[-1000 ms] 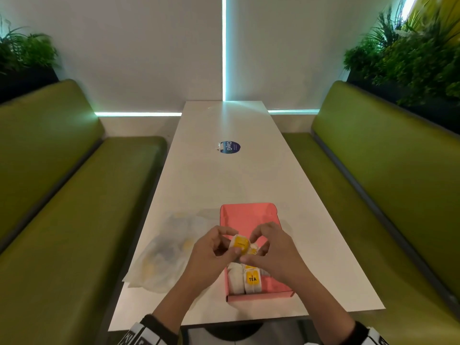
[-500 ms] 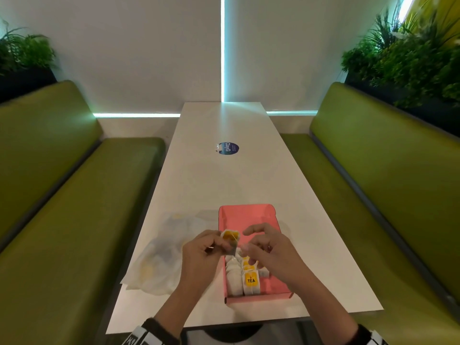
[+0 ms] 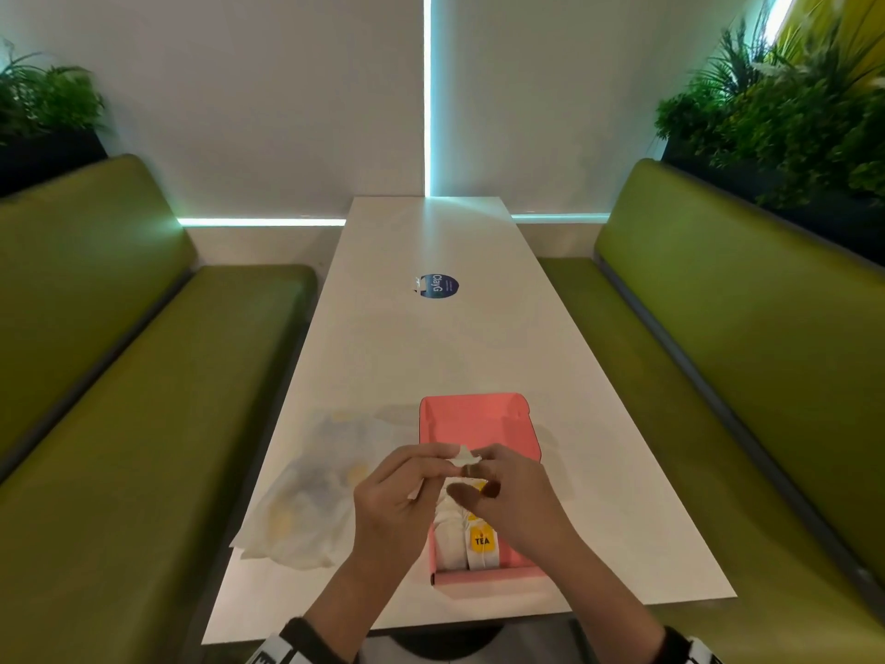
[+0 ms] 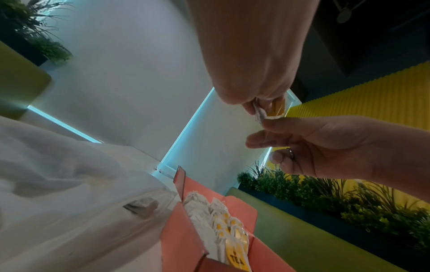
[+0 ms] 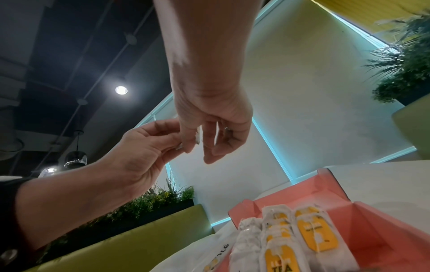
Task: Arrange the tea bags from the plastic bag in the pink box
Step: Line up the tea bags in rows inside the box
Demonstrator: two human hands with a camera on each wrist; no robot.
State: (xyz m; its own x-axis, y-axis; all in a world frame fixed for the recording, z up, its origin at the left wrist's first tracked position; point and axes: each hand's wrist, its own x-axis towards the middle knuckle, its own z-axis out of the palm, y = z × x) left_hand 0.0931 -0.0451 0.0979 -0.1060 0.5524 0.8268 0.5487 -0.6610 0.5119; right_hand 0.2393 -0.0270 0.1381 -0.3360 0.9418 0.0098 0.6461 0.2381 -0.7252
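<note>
Dim, cyan-tinged light from wall strips (image 3: 427, 93) at twelve o'clock; edges bow, wrist views smear with motion blur.

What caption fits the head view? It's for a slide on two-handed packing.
Both hands, left hand and right hand, pinch a tea bag above the pink box, plastic bag alongside.

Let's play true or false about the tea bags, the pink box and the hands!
1. Both hands pinch one tea bag above the pink box. True.
2. The pink box is empty. False: tea bags already lie in its near end.
3. The plastic bag lies on the table, left of the box. True.
4. The left hand rests flat on the table. False: it is raised, holding the tea bag together with the right hand.
</note>
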